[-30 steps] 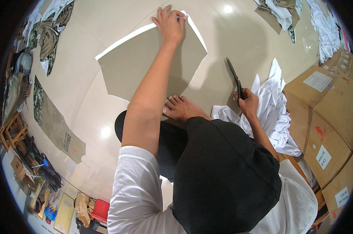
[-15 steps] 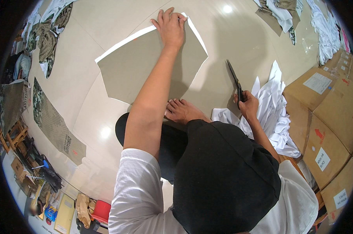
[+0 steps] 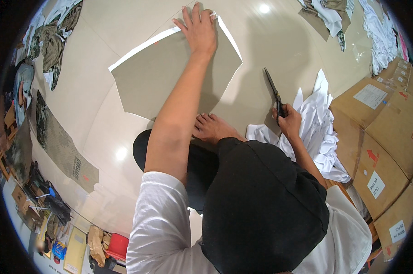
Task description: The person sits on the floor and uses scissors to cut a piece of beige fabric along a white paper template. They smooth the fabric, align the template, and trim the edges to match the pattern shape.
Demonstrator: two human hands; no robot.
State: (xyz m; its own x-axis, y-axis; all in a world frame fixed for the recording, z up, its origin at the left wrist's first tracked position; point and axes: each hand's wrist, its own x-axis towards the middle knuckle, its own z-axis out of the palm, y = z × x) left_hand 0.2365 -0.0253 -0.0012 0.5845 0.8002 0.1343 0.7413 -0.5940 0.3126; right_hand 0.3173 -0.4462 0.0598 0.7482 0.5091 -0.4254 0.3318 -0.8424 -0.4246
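A flat taupe fabric panel with a white border lies on the floor in front of me. My left hand rests on its far edge near the top corner, palm down, with fingers spread. The thumb side is by the white corner; whether it pinches the edge is hard to see. To the right, my right hand is closed around the handles of black scissors. Their blades point away from me and look nearly closed, apart from the panel. White cloth strips lie heaped just beside that hand.
My bare foot stands at the panel's near edge. Stacked cardboard boxes line the right side. A patterned fabric piece lies at the left. Camouflage fabric and more cloth lie farther off.
My left hand's fingers have stretched out and spread farther over the panel's far edge. The right hand and scissors have hardly moved; the whole view has shifted slightly.
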